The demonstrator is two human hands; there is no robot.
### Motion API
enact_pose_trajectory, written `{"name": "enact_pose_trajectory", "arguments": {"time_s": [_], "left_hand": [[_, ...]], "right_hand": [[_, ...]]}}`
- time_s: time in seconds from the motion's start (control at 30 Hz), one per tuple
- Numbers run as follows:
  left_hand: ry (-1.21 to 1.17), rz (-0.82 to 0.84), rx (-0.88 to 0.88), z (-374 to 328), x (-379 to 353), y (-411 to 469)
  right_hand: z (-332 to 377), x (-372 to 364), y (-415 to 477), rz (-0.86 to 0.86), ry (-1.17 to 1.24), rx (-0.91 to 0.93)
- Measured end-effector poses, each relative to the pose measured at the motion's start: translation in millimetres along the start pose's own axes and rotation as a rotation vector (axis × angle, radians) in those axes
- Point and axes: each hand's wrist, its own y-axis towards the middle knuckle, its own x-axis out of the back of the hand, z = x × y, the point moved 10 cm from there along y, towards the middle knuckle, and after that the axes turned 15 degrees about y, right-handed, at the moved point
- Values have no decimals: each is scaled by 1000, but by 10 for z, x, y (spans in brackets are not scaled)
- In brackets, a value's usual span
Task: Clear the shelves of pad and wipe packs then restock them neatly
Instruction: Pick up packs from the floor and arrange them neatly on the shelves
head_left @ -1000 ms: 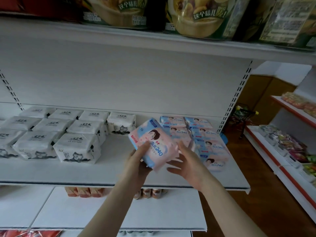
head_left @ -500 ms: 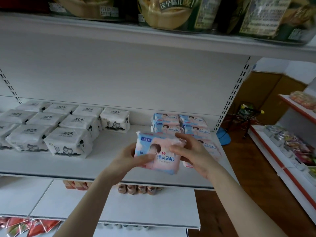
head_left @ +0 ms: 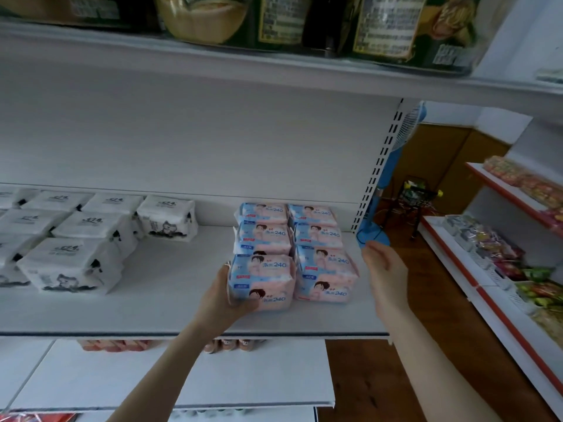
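Left hand (head_left: 224, 296), lower centre of frame: grips the front-left pad pack (head_left: 262, 280), thumb on its front face, fingers round its left side. Right hand (head_left: 385, 272), right of centre: released, fingers loosely curled, holding nothing, just beside the stocked packs and apart from them as far as shows. Held pack: rests on the shelf (head_left: 146, 312) near the front lip, level, flush against its right-hand neighbour. Pad packs (head_left: 316, 236), centre: soft pink and blue wrappers, each printed with a figure and "240". They sit in two columns, three rows deep to the back panel, with edges aligned; whether the rows are stacked two high cannot be told. Wipe packs (head_left: 71, 266), left of frame: white with black ink-style print, in ordered rows running off the left edge. Status, judged: clearing done, restocking well advanced, this pack being seated in line. Remaining: release of that pack. A bare strip between the two groups may take more stock, though no loose stock is in view.
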Motion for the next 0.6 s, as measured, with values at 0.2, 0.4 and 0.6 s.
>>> {"name": "enact_pose_trajectory", "arguments": {"time_s": [0.2,0.4,0.6], "left_hand": [[-116,-33,18,33,-68,151],[-128,-86,51,3,-121,203],[-141,-183,79,34,-128,142]], "right_hand": [[-740,-123,-4,122,124,-414],[-896,-262,92,186,84,-432],[-957,-223,185,139,29,-410]]}}
